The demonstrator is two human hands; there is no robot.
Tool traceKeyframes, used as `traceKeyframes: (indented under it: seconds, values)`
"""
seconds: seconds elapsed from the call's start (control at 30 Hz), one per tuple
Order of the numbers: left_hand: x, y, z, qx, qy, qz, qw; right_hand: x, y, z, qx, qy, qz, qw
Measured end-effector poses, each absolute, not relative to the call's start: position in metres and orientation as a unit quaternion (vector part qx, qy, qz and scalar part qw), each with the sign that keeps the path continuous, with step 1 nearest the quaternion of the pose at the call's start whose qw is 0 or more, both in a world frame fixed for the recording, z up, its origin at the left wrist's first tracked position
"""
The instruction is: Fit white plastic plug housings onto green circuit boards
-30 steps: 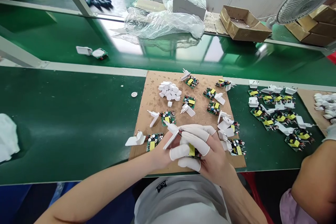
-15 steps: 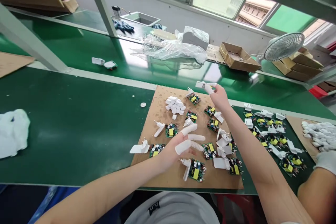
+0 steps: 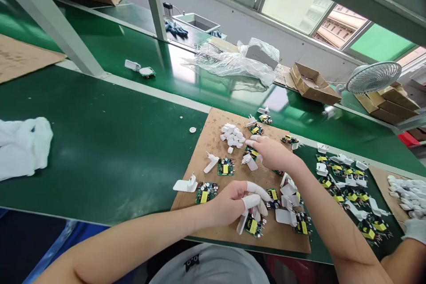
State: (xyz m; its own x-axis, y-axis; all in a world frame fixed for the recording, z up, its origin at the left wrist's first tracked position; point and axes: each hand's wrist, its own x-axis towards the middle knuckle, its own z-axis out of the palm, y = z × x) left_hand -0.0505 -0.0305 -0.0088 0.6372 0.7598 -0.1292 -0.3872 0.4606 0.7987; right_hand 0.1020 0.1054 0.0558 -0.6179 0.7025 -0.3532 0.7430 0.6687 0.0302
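Note:
My right hand (image 3: pixel 274 154), with white finger cots, reaches over the cardboard with its fingers stretched toward a pile of small white round caps (image 3: pixel 233 135). Its fingertips are at the pile's right edge; contact is unclear. My left hand (image 3: pixel 242 202), also in finger cots, curls its fingers down over a circuit board (image 3: pixel 253 226) with a white plug housing (image 3: pixel 242 223) at the near edge. The fingers partly hide that board. Another circuit board (image 3: pixel 265 119) with a white plug piece (image 3: pixel 263 110) lies just beyond the cardboard on the green surface.
More boards with plug pieces lie on the cardboard sheet (image 3: pixel 206 142) and in a cluster (image 3: pixel 348 182) at right. A co-worker's gloved hand (image 3: pixel 414 230) is at far right. White cloth (image 3: pixel 25 146) lies at left. Beyond are plastic wrap (image 3: pixel 236 66), a carton (image 3: pixel 313 84) and a fan (image 3: pixel 374 77).
My right hand has let go of the board and plug piece beyond the cardboard and come back toward the caps. My left hand has lowered onto the near board, fingers curling in.

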Motion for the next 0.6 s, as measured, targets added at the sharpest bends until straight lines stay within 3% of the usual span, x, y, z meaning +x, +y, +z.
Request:
traceKeyframes:
  seconds: [0.1, 0.27, 0.37, 0.47, 0.6]
  values:
    - [-0.051, -0.029, -0.007, 0.388, 0.324, 0.419, 0.754, 0.112, 0.089, 0.052, 0.363, 0.914, -0.040, 0.174]
    - [-0.052, -0.027, -0.014, 0.388, 0.431, 0.597, 0.555, 0.116, 0.072, 0.042, 0.352, 0.927, -0.009, 0.127]
    - [-0.054, -0.026, -0.017, 0.370, 0.438, 0.621, 0.535, 0.112, 0.068, 0.038, 0.312, 0.939, -0.028, 0.143]
    - [-0.056, -0.025, -0.012, 0.389, 0.431, 0.612, 0.537, 0.117, 0.070, 0.046, 0.292, 0.944, -0.140, 0.065]
    - [-0.056, -0.024, -0.004, 0.439, 0.377, 0.523, 0.625, 0.131, 0.076, 0.075, 0.262, 0.873, -0.407, -0.053]
